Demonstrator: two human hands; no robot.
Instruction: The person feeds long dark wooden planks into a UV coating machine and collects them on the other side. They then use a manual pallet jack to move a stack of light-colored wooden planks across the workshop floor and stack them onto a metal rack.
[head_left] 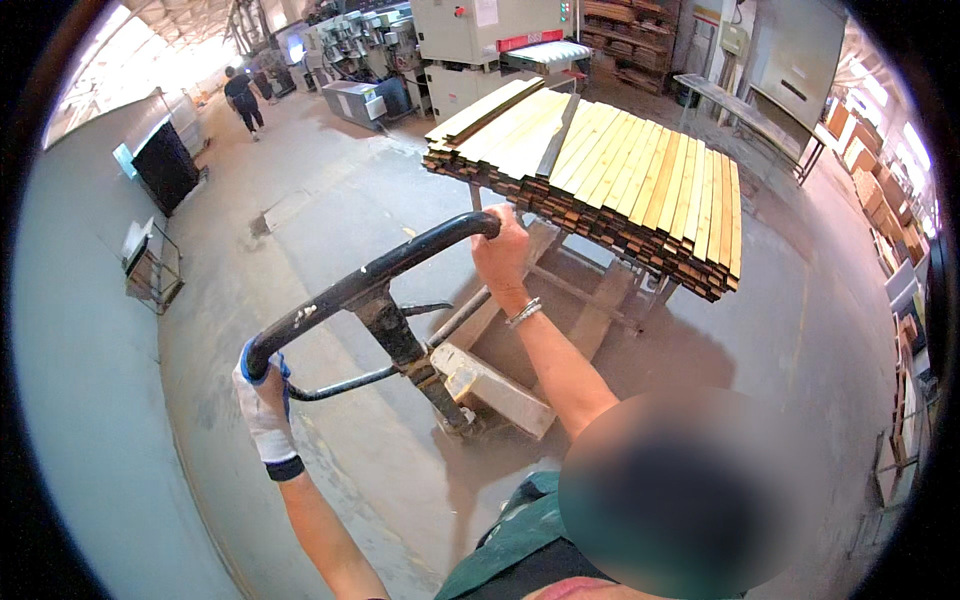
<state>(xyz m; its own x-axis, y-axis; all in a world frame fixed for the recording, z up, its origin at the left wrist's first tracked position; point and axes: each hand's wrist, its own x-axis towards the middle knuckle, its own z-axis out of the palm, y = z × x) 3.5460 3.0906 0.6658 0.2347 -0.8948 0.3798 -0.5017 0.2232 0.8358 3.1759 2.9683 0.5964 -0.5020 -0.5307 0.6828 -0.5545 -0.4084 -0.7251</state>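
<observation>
The black handle (347, 287) is gripped by the left hand (262, 396) and right hand (503, 258); wooden strips (635, 170) are apparently carried by a shadowed frame (584, 296).

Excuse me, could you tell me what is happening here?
The person's white-and-blue gloved left hand and bare right hand grip opposite ends of the curved black handlebar of a beige metal pallet truck. Its forks appear to run beneath a raised stack of pale yellow wooden strips.
</observation>
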